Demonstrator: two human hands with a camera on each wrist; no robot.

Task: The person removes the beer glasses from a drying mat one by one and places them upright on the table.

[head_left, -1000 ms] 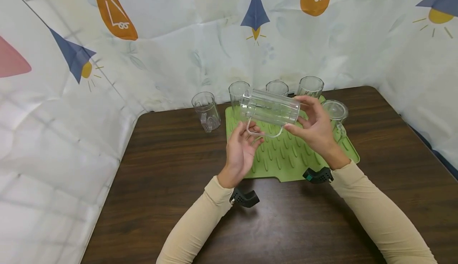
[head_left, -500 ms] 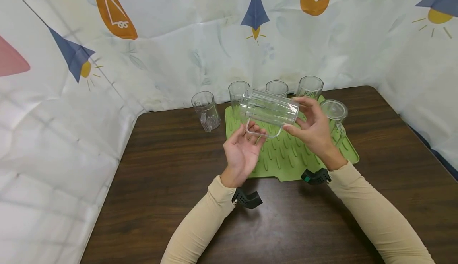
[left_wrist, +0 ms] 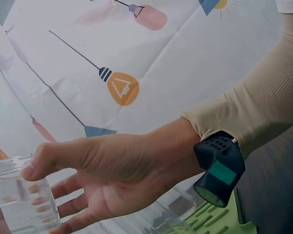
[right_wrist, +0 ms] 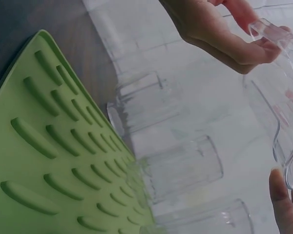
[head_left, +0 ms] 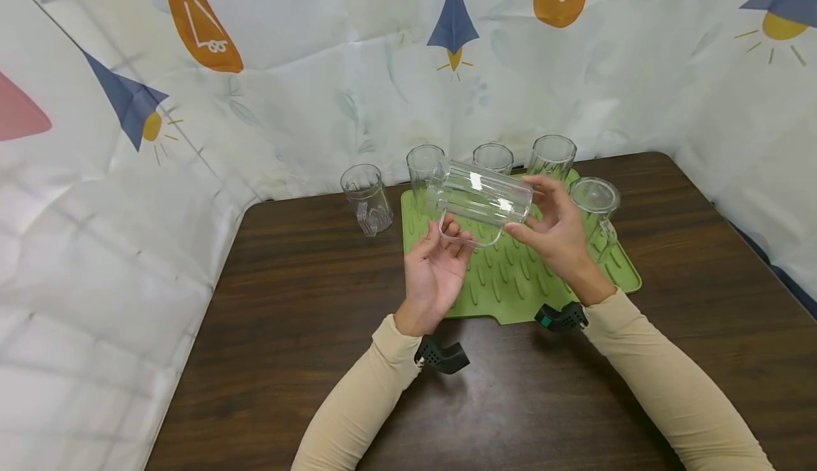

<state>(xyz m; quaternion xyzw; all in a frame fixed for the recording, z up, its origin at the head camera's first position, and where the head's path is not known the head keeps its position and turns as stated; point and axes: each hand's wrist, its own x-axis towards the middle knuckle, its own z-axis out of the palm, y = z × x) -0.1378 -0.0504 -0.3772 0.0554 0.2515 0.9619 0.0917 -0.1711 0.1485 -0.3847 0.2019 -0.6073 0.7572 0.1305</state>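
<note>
A clear glass mug (head_left: 481,191) is held in the air on its side above the green ribbed mat. My right hand (head_left: 557,224) grips its right end, thumb below and fingers over the top; the left wrist view shows this right hand (left_wrist: 122,161) with the fingers visible through the glass. Palm up, my left hand (head_left: 435,272) holds the mug's handle at its left bend, which hangs downward. From the right wrist view, the left hand's fingers (right_wrist: 256,51) close around the handle, and a right fingertip (right_wrist: 279,187) touches the glass edge.
On the mat (head_left: 510,294), several glass mugs stand along the back, including an upright one (head_left: 554,150). An upside-down mug (head_left: 596,198) is at the mat's right side. Another upright mug (head_left: 367,198) stands on the dark wooden table (head_left: 287,315) left of the mat. A patterned curtain hangs behind.
The left forearm has shifted slightly right, with the left palm turned a little further up. The mug and right hand have edged slightly left, and bright reflections now show on the glass.
</note>
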